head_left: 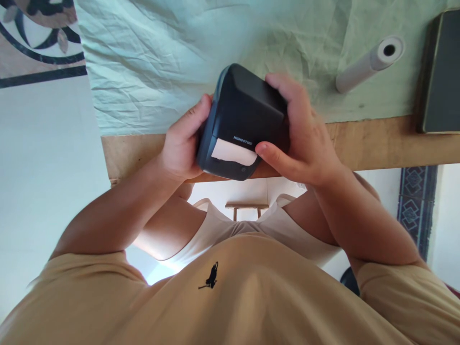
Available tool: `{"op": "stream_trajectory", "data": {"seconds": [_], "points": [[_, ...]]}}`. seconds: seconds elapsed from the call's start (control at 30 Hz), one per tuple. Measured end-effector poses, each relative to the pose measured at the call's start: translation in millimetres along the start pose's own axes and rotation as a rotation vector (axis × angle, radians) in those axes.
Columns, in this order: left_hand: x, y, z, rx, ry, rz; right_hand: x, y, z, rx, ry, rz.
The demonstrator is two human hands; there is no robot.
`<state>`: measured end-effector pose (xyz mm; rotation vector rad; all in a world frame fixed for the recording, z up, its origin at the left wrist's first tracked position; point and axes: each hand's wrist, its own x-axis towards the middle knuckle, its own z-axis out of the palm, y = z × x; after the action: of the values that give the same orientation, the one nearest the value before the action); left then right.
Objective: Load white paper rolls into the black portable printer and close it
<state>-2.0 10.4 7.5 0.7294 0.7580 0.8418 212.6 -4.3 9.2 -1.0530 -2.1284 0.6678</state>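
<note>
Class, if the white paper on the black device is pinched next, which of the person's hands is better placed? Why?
Probably the right hand: its thumb is at the edge of the white paper. The left hand holds the opposite side of the black device, its thumb farther from the paper.

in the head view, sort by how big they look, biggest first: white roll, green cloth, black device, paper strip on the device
1. Green cloth, by far, though cut off by the frame
2. Black device
3. White roll
4. Paper strip
</note>
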Motion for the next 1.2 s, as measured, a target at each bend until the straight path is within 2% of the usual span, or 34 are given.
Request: {"op": "stream_trajectory", "data": {"seconds": [0.1, 0.2, 0.37, 0.5, 0.63, 0.73, 0.8, 0.9, 0.93, 1.07, 1.2], "points": [[-1.9, -1.1, 2.0, -0.032, 0.062, 0.046, 0.9, 1.5, -0.5, -0.015, -0.021, -0.06], [-2.1, -1.2, 3.6, -0.019, 0.101, 0.051, 2.2, -0.6, 0.3, 0.0, -0.025, -0.023], [-2.4, 1.5, 10.2, -0.063, 0.043, 0.012, 2.5, -5.5, 3.1, 0.029, 0.0, 0.034], [-4.7, 4.6, 21.8, -0.109, 0.177, 0.044, 1.5, -4.0, 3.1, 0.023, 0.023, 0.0], [-3.3, 6.9, 27.5, -0.085, 0.159, 0.097, 0.4, -0.6, 1.6, 0.02, -0.013, -0.029], [-1.0, 7.1, 29.9, -0.086, 0.228, 0.135, -0.3, -0.2, 1.6, 0.016, -0.025, 0.002], [-0.8, 5.7, 28.6, -0.073, 0.221, 0.15, -0.5, -0.7, 2.3, 0.021, -0.023, 0.019], [-2.4, 1.8, 19.1, -0.05, 0.152, 0.184, -0.1, -2.0, 3.3, 0.03, -0.001, 0.019], [-3.1, 0.3, 14.8, -0.056, 0.17, 0.216, 0.2, -2.6, 3.3, 0.033, 0.005, 0.019], [-3.4, -4.6, 2.4, -0.032, 0.165, 0.171, 1.9, -4.8, 1.8, 0.048, 0.008, 0.045], [-2.6, -4.3, 8.1, -0.075, 0.176, 0.161, 3.0, -4.3, 0.5, 0.052, 0.007, 0.029]]}}
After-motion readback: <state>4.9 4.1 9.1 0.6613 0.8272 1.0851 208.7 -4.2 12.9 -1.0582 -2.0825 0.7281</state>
